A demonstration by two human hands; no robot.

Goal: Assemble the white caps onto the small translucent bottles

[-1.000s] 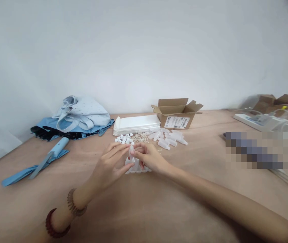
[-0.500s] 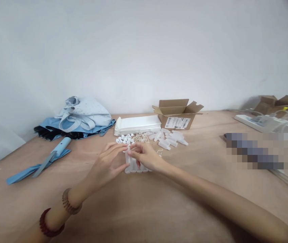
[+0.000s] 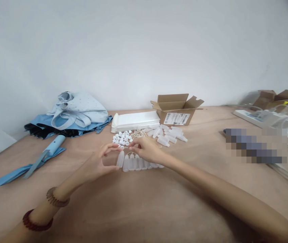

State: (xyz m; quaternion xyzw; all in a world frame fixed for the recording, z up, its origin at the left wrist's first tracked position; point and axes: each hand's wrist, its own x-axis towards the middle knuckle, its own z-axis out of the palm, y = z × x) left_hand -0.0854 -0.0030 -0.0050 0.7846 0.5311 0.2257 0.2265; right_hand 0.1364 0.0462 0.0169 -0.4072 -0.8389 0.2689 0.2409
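Observation:
My left hand (image 3: 107,159) curves in a C around a small translucent plastic bottle (image 3: 120,159), thumb at its base and fingertips by its top. This bottle leans a little to the right. A thin pale cord loop (image 3: 126,147) arcs from near its top to my right hand (image 3: 145,148), whose thumb and forefinger are pinched together on it. Just right of it is a close row of similar bottles (image 3: 137,163), with cord loops at some tops. White caps (image 3: 121,137) and a tangle of pale cords (image 3: 139,133) lie beyond my hands.
Loose bottles (image 3: 170,135) are heaped in front of an open cardboard box (image 3: 178,116). A stack of white packets (image 3: 136,120) lies beside it. Left are a pale blue bag (image 3: 79,109) and a blue umbrella (image 3: 55,145); right, a power strip (image 3: 250,118) and a blurred-out object (image 3: 255,146).
My left hand and the bottle by it have moved left, slightly apart from the row. My right hand has risen a little, uncovering more of the row. The view has shifted slightly.

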